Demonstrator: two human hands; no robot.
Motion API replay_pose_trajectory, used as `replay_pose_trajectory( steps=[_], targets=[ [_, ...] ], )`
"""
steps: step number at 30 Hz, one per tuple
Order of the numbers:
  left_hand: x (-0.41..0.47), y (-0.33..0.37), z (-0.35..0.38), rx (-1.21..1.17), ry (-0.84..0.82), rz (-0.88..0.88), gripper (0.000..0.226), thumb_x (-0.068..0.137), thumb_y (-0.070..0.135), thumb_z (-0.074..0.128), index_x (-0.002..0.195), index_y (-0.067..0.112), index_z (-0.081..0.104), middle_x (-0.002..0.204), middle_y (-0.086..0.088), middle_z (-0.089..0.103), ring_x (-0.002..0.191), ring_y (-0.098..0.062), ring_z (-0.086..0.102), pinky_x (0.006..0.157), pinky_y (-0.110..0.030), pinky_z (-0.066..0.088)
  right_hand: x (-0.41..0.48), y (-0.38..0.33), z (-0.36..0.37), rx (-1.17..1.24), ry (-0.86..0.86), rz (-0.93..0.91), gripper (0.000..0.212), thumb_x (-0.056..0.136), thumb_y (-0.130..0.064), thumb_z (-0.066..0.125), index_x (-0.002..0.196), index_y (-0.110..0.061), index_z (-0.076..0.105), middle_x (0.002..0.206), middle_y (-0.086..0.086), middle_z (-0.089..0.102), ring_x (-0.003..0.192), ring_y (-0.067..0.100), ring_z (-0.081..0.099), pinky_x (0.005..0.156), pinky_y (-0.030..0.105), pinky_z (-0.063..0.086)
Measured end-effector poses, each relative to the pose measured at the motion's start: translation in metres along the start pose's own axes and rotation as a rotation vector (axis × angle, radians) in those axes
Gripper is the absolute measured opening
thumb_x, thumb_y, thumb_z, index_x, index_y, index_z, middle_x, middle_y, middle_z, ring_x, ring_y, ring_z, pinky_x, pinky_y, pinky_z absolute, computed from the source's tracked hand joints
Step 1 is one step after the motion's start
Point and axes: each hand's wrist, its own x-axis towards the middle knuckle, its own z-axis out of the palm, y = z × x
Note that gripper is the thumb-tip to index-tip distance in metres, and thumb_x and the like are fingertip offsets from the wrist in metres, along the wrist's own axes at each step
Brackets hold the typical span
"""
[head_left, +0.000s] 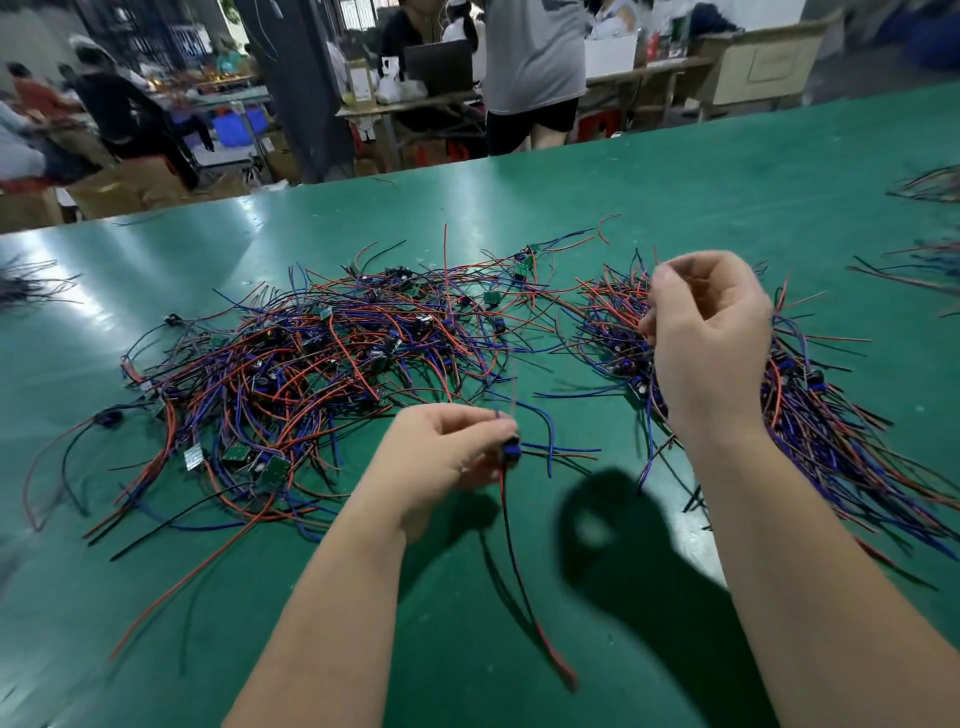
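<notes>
Green mat (587, 415) between heaps (322, 364) — left hand (447, 452) pinches module (510, 448).

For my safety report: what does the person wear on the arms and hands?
Nothing that shows. The left hand and right hand are without gloves, and no ring or watch shows. Both forearms are uncovered; no sleeve shows.

Bigger wire heap (311, 364) left on table (675, 197); smaller heap (810, 415) right.
</notes>
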Motion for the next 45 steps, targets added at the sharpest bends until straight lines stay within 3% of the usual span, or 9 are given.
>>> replay_pose_trajectory(
  steps=[6,12,17,22,28,32,35,39,45],
  targets=[
    [0.006,-0.003,0.006,-0.217,0.117,0.117,0.006,0.079,0.012,0.07,0.082,0.007,0.07,0.066,-0.005,0.069,0.053,-0.009,0.062,0.053,-0.02,0.055,-0.03,-0.003,0.012,-0.332,-0.869,-0.036,0.023,0.07,-0.026,0.081,0.088,-0.026,0.067,0.079,-0.011,0.065,0.057,0.003,0.057,0.058,0.017,0.046],
    [0.007,-0.003,0.0,-0.116,0.13,0.245,0.008,0.086,0.015,0.065,0.087,0.016,0.072,0.079,0.0,0.074,0.07,-0.007,0.069,0.064,-0.022,0.056,-0.03,-0.008,0.014,-0.321,-0.501,-0.196,0.011,0.074,-0.01,0.075,0.082,-0.016,0.072,0.072,-0.006,0.068,0.066,0.003,0.062,0.067,0.017,0.051],
    [0.021,-0.019,-0.029,0.932,0.627,0.201,0.025,0.085,0.04,0.064,0.107,0.031,0.067,0.106,0.002,0.061,0.103,-0.022,0.053,0.087,-0.033,0.041,0.006,-0.006,-0.017,-0.59,-0.095,-0.194,0.014,0.08,-0.021,0.072,0.09,-0.012,0.072,0.085,0.005,0.072,0.08,0.021,0.067,0.084,0.032,0.05],
    [0.026,-0.03,-0.025,1.067,0.585,0.144,0.021,0.086,0.046,0.061,0.099,0.03,0.064,0.101,0.001,0.064,0.099,-0.024,0.056,0.083,-0.037,0.043,0.007,0.004,-0.019,-0.897,-0.22,-0.028,0.035,0.086,-0.033,0.065,0.116,-0.016,0.066,0.125,0.015,0.053,0.118,0.034,0.047,0.101,0.04,0.037],
    [0.031,-0.036,-0.027,1.16,0.693,0.149,0.048,0.081,0.06,0.055,0.116,0.027,0.061,0.111,-0.003,0.058,0.108,-0.026,0.052,0.091,-0.04,0.038,-0.016,-0.002,0.005,-0.747,-0.356,-0.142,0.018,0.085,-0.022,0.063,0.1,-0.018,0.071,0.108,0.008,0.058,0.103,0.027,0.054,0.096,0.045,0.041],
    [0.036,-0.036,-0.024,1.207,0.739,0.114,0.054,0.073,0.077,0.051,0.104,0.036,0.064,0.103,0.001,0.06,0.105,-0.026,0.052,0.085,-0.04,0.031,-0.026,0.0,0.012,-0.76,-0.559,-0.07,0.019,0.086,-0.022,0.06,0.101,-0.019,0.071,0.105,0.002,0.066,0.088,0.017,0.058,0.086,0.025,0.042],
    [0.039,-0.036,-0.025,1.167,0.762,0.131,0.037,0.077,0.066,0.057,0.094,0.035,0.067,0.094,0.004,0.062,0.099,-0.025,0.053,0.08,-0.038,0.028,-0.036,0.003,0.018,-0.78,-0.817,0.048,0.023,0.087,-0.026,0.06,0.107,-0.021,0.07,0.103,-0.004,0.069,0.088,0.012,0.061,0.077,0.017,0.039],
    [0.038,-0.034,-0.027,0.791,0.682,0.316,0.014,0.08,0.042,0.069,0.084,0.029,0.067,0.082,0.01,0.068,0.088,-0.019,0.064,0.082,-0.032,0.045,-0.047,0.006,0.025,-0.643,-1.037,0.208,0.012,0.086,-0.025,0.058,0.09,-0.026,0.07,0.066,-0.004,0.07,0.055,0.006,0.062,0.046,0.01,0.037],
    [0.016,-0.006,-0.002,-0.228,0.203,0.324,0.017,0.069,0.012,0.077,0.083,0.012,0.067,0.068,-0.001,0.072,0.053,-0.01,0.065,0.051,-0.021,0.053,-0.038,0.01,0.029,-0.354,-0.726,0.167,0.033,0.093,-0.033,0.056,0.081,-0.007,0.071,0.07,0.011,0.069,0.054,0.02,0.055,0.055,0.03,0.041]
  ],
)
